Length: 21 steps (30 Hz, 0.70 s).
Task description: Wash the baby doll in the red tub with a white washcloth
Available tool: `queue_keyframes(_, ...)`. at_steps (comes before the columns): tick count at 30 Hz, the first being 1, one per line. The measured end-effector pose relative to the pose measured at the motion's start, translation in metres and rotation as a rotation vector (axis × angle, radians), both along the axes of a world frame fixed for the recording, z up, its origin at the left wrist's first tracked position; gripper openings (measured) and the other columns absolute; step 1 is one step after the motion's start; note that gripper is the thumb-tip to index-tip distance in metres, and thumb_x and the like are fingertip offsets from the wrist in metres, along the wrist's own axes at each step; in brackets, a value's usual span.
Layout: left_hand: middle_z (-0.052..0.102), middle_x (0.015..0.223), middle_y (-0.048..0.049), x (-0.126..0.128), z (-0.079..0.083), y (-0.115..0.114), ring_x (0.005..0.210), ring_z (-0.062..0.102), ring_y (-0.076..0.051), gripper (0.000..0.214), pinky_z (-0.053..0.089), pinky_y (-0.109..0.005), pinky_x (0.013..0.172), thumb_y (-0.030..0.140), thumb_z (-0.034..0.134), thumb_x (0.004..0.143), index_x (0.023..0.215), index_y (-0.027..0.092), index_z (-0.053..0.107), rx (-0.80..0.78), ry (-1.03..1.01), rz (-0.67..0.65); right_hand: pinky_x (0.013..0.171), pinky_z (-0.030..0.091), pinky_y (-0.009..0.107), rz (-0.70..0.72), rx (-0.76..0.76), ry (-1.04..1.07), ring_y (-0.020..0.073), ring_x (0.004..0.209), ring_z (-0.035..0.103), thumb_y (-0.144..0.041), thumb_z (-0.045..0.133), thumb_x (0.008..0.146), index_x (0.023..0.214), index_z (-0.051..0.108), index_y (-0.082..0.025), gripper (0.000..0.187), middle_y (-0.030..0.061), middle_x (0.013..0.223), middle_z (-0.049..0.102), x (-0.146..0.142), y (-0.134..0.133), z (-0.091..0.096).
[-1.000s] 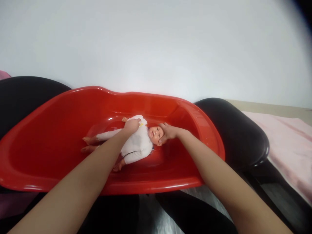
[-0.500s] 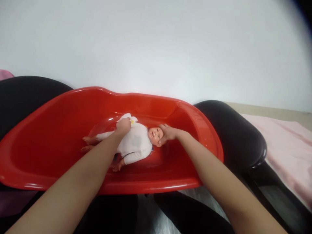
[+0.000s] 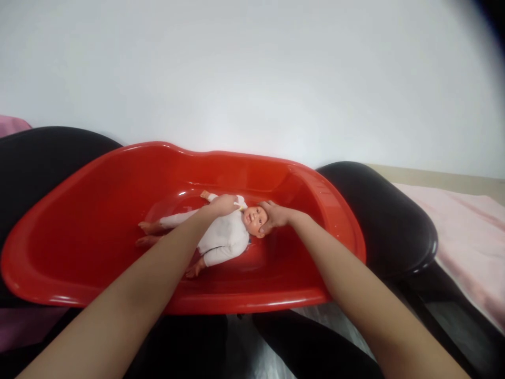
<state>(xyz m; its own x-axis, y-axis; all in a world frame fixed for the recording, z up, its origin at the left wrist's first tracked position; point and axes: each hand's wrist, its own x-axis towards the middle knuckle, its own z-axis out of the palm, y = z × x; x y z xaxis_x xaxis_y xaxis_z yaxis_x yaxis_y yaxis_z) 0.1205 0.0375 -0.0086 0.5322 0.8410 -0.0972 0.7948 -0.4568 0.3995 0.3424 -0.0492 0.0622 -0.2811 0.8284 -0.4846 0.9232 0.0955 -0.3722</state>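
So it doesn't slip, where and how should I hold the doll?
Probably under the head of the doll, coming from the right end of the tub: the doll lies face-up, its head, cupped by your right hand, pointing that way.

I'd call this a room indoors, perhaps a childcare practice room, though my feed can't settle it: 1 white-clad doll lies in a red baby tub, with 2 rounded black surfaces, a pale pink sheet and a plain wall around.
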Motion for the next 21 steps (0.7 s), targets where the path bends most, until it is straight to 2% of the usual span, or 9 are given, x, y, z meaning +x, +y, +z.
queue_keyframes(5, 0.066, 0.115, -0.0123, -0.018, -0.002, 0.002, 0.098, 0.058, -0.024, 0.041, 0.041, -0.032, 0.081, 0.042, 0.048, 0.091, 0.122, 0.017, 0.060, -0.006, 0.072, 0.071, 0.096, 0.046, 0.044, -0.002, 0.019, 0.004, 0.0316, 0.117, 0.049, -0.053, 0.084, 0.049, 0.133, 0.039, -0.027, 0.099, 0.0096, 0.128, 0.042, 0.002, 0.003, -0.006)
queue_keyframes(11, 0.062, 0.116, -0.0123, -0.038, -0.006, 0.003, 0.115, 0.050, -0.033, 0.035, 0.042, -0.039, 0.085, 0.044, 0.051, 0.088, 0.112, 0.023, 0.064, -0.063, 0.141, 0.308, 0.096, 0.046, 0.042, -0.013, 0.009, -0.006, 0.0314, 0.117, 0.049, -0.053, 0.083, 0.050, 0.134, 0.038, -0.025, 0.099, 0.0108, 0.128, 0.041, 0.001, 0.000, -0.002)
queue_keyframes(19, 0.067, 0.112, -0.0104, -0.050, -0.012, 0.010, 0.104, 0.061, -0.032, 0.028, 0.047, -0.041, 0.080, 0.037, 0.054, 0.084, 0.107, 0.026, 0.065, -0.106, 0.185, 0.396, 0.095, 0.046, 0.043, -0.029, 0.004, 0.001, 0.0313, 0.117, 0.049, -0.051, 0.084, 0.050, 0.134, 0.038, -0.026, 0.098, 0.0101, 0.129, 0.040, 0.001, 0.001, -0.003)
queue_keyframes(21, 0.067, 0.110, -0.0126, -0.056, -0.015, 0.011, 0.102, 0.062, -0.034, 0.027, 0.047, -0.043, 0.078, 0.035, 0.056, 0.082, 0.104, 0.024, 0.067, -0.121, 0.191, 0.431, 0.095, 0.046, 0.044, -0.025, 0.008, 0.002, 0.0317, 0.117, 0.048, -0.051, 0.084, 0.050, 0.133, 0.038, -0.027, 0.098, 0.0100, 0.128, 0.041, 0.002, 0.001, -0.004)
